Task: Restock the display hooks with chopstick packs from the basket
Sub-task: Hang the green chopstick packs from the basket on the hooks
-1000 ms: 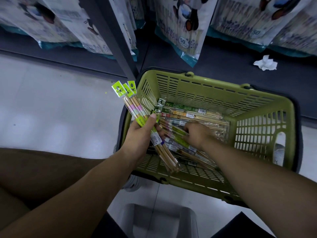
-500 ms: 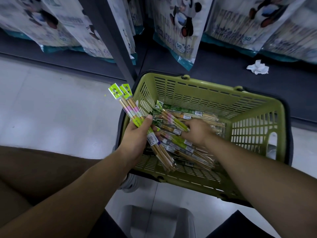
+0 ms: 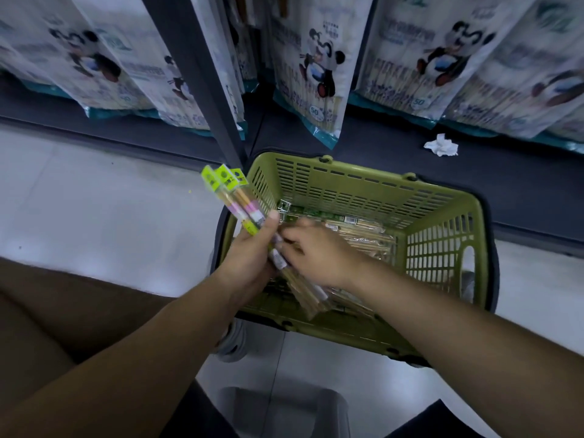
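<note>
Item one, basket (image 3: 363, 188): one, olive-green slatted plastic, sitting on the pale floor against the dark base of the shelving. Item two, bundle of chopstick packs (image 3: 241, 205): one, showing three yellow-green header tags (image 3: 221, 180), so three packs are being counted; it is hovering over the basket's left edge, its long axis running from the tags at far left down toward the near edge. Item three, left hand (image 3: 249, 257): one, gripping the bundle at mid-length with the thumb wrapping across the front. Item four, right hand (image 3: 319, 254): one, reaching across from the basket's middle and meeting the bundle just beside the left thumb; motion blur is smearing the fingers, so whether they are pinching a pack cannot be told. Item five, loose packs (image 3: 347, 222): many, overlapping in a layer on the basket floor, lying lengthwise along the far wall directly under and to the right of the right hand, which is the nearer hand to them. Item six, panda-print bags (image 3: 313, 77): several, hanging above the basket on both sides of one dark upright post (image 3: 202, 74). Item seven, crumpled tissue (image 3: 441, 145): one, lying on the shelf base beyond the basket's far-right corner. No display hooks are showing in this view.
</note>
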`<move>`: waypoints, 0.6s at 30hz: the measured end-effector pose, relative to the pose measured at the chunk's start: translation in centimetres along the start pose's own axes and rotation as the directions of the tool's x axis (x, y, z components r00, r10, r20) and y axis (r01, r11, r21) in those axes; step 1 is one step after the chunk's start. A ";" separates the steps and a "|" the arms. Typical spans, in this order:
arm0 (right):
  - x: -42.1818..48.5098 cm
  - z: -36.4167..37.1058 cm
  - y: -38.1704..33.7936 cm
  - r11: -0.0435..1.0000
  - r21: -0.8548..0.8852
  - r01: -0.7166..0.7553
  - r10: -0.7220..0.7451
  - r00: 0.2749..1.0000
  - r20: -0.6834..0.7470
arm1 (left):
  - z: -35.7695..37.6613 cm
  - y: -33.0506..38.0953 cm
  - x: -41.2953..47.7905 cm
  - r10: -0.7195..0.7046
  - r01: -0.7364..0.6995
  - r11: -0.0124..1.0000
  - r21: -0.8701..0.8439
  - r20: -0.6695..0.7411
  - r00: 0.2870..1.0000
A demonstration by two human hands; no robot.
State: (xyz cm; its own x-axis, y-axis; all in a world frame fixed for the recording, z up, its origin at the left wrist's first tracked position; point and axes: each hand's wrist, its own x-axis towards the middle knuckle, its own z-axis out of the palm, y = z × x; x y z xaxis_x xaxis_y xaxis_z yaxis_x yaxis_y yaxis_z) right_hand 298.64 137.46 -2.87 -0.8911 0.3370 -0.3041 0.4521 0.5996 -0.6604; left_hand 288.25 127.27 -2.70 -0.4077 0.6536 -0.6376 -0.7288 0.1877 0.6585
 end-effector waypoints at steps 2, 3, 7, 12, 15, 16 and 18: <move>-0.3 0.1 -0.2 1.000 0.007 0.023 -0.023 0.999 0.049 | -0.6 0.4 0.0 0.004 -0.004 1.000 0.008 -0.044 0.999; -0.4 -0.1 0.0 0.999 0.046 0.024 -0.026 0.999 0.037 | -0.9 0.5 0.1 0.004 -0.003 1.000 0.013 -0.081 0.997; 0.0 -0.3 3.4 0.978 0.181 -0.108 0.149 0.962 -0.228 | -2.0 0.7 0.5 0.018 -0.007 0.998 0.055 -0.198 0.980; 0.2 3.0 10.6 0.917 -0.036 -0.397 0.399 0.912 0.095 | -3.1 0.7 1.0 0.066 -0.048 0.995 0.085 -0.216 0.974; 0.2 5.2 12.6 0.904 -0.090 -0.418 0.427 0.898 0.112 | -3.3 0.6 1.0 0.099 -0.074 0.989 0.128 -0.199 0.975; 0.3 5.8 12.9 0.905 -0.109 -0.412 0.422 0.901 0.100 | -3.3 0.6 1.0 0.109 -0.082 0.986 0.144 -0.193 0.975; 0.8 6.7 13.2 0.907 -0.155 -0.392 0.406 0.911 0.071 | -3.2 0.6 1.0 0.127 -0.096 0.981 0.168 -0.186 0.974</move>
State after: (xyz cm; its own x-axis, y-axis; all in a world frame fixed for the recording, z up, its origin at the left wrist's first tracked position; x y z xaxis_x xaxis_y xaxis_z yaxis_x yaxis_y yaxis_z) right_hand 303.63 140.76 -16.46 -0.6310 0.4993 -0.5938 0.7657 0.5240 -0.3731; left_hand 285.63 125.66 -4.18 -0.5922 0.5247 -0.6115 -0.5835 0.2441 0.7745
